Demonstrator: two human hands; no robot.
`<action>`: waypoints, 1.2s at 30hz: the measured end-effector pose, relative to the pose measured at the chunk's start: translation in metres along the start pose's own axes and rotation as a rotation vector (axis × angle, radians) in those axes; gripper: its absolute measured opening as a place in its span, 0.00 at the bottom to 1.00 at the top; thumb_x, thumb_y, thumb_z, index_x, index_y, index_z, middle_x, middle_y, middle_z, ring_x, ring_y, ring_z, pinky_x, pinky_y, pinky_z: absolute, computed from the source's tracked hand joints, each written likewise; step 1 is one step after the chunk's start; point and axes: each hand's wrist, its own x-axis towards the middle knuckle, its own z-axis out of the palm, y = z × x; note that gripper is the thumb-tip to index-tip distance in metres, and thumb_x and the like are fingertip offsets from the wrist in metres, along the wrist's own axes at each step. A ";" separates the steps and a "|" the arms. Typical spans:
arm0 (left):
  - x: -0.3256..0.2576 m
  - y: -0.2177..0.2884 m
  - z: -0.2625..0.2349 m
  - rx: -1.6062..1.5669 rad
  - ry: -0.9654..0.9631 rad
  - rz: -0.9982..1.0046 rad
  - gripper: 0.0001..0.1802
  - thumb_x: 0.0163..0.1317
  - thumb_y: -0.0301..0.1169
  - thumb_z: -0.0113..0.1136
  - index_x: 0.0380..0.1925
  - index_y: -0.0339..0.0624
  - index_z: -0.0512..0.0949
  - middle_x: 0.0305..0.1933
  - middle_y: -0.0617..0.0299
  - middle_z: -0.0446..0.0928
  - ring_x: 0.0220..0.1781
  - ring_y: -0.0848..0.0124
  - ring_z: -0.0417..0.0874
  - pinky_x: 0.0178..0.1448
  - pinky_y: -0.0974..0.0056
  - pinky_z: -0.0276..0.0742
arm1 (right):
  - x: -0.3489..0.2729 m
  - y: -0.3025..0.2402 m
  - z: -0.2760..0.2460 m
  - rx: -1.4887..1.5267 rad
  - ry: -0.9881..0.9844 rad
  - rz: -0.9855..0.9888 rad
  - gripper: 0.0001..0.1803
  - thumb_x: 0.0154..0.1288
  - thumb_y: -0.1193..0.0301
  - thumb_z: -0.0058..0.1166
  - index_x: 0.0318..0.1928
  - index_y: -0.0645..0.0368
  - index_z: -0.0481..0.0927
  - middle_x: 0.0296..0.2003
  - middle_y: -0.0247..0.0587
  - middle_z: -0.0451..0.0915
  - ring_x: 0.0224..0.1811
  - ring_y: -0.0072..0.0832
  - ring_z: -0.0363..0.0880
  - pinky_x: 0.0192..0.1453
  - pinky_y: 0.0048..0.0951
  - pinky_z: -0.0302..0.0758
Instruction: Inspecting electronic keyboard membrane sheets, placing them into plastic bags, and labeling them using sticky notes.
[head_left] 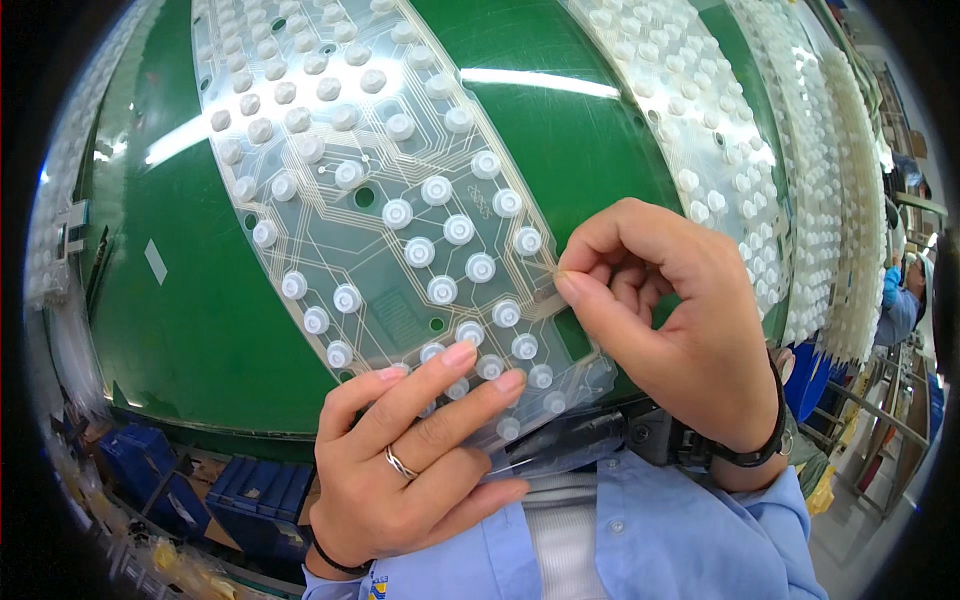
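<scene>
The domed sheet (372, 238) slants lengthwise toward the person (680, 530); right hand (708, 310) pinches its edge, left hand (410, 490) rests, fingers apart, on it. Blue boxes (262, 492) stand below.

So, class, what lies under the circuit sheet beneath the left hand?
The green tabletop shows through the clear circuit sheet and its holes. What the left hand covers cannot be seen.

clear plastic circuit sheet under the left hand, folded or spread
Spread: the sheet lies open along the green tabletop, its translucent white domes facing up.
</scene>
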 end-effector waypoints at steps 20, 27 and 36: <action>-0.008 0.040 0.001 -0.140 0.131 -0.127 0.17 0.44 0.45 0.74 0.23 0.45 0.80 0.22 0.66 0.79 0.22 0.68 0.77 0.30 0.66 0.70 | -0.084 -0.005 -0.013 -0.013 -0.249 -0.291 0.15 0.54 0.72 0.61 0.43 0.58 0.79 0.35 0.36 0.77 0.35 0.34 0.79 0.39 0.32 0.74; -0.005 0.047 0.012 -0.305 0.175 -0.072 0.13 0.53 0.38 0.69 0.22 0.44 0.76 0.18 0.65 0.74 0.17 0.68 0.76 0.19 0.65 0.68 | -0.084 -0.008 -0.006 -0.010 -0.025 -0.528 0.17 0.45 0.75 0.63 0.40 0.55 0.82 0.35 0.39 0.79 0.39 0.39 0.78 0.42 0.36 0.74; -0.002 0.047 0.007 -0.201 0.138 -0.027 0.15 0.50 0.43 0.67 0.21 0.45 0.76 0.33 0.61 0.80 0.33 0.61 0.82 0.29 0.64 0.73 | -0.080 0.001 -0.026 0.265 0.227 -0.391 0.05 0.54 0.81 0.56 0.33 0.61 0.80 0.31 0.39 0.79 0.32 0.30 0.75 0.40 0.29 0.72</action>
